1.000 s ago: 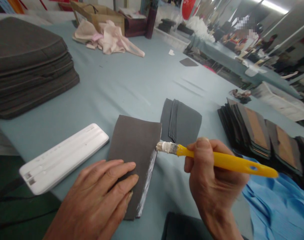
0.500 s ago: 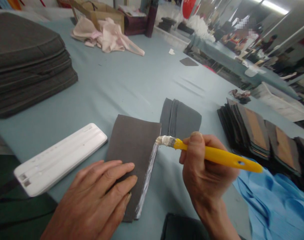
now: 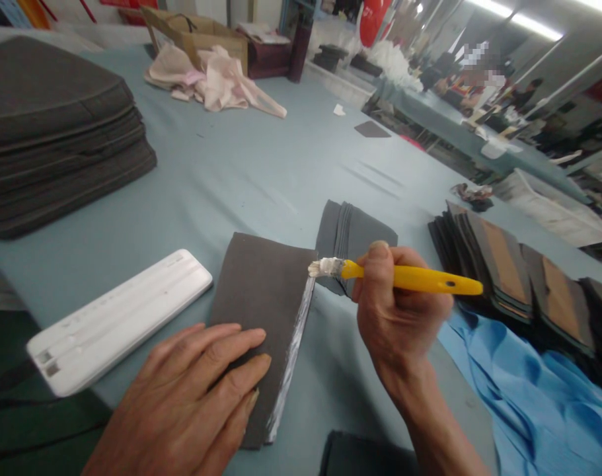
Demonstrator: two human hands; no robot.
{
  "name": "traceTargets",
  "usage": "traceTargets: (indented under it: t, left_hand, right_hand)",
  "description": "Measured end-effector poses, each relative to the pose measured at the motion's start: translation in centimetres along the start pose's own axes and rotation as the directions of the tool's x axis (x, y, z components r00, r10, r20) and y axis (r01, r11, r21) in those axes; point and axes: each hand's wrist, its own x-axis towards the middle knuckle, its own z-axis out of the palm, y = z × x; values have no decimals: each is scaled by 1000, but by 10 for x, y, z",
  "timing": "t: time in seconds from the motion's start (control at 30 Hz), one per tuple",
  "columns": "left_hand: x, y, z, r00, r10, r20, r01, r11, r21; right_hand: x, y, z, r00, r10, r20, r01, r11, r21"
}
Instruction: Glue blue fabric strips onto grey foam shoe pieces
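My left hand [image 3: 182,390] lies flat on a dark grey foam-like panel [image 3: 258,317], fingers spread, pinning it to the table. A white streak of glue [image 3: 291,370] runs along the panel's right edge. My right hand [image 3: 400,311] grips a yellow-handled brush [image 3: 410,279], whose bristles [image 3: 325,267] are caked white and sit just off the panel's top right corner. Behind the brush lies a small stack of grey pieces [image 3: 353,244], partly hidden by my right thumb and the brush.
A white plastic bar [image 3: 117,322] lies left of the panel on the pale blue table cover [image 3: 231,185]. A tall stack of dark padded pieces [image 3: 57,132] stands at left, tan-backed stacks [image 3: 509,277] at right, with blue cloth [image 3: 523,390] below them. People work at a far table.
My right hand has shifted up and left, and the brush handle has swung toward level. The bristles stay near the panel's corner. My left hand and the panel have not visibly moved.
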Motion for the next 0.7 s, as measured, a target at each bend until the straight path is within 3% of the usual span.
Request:
traceTargets:
  t: [0.2,0.4,0.7]
  left_hand:
    - [0,-2,4,1000,10,-25,-9,1000,22]
    - [-1,-1,3,1000,5,-29,-3,998,59]
    - [0,2,0,1000,-24,-4,24,997,69]
  right_hand:
    - [1,0,-1,1000,-24,8,23,999,30]
    - [13,14,11,998,-52,37,53,998,-46]
    - [25,11,17,995,-100,8,100,988,-121]
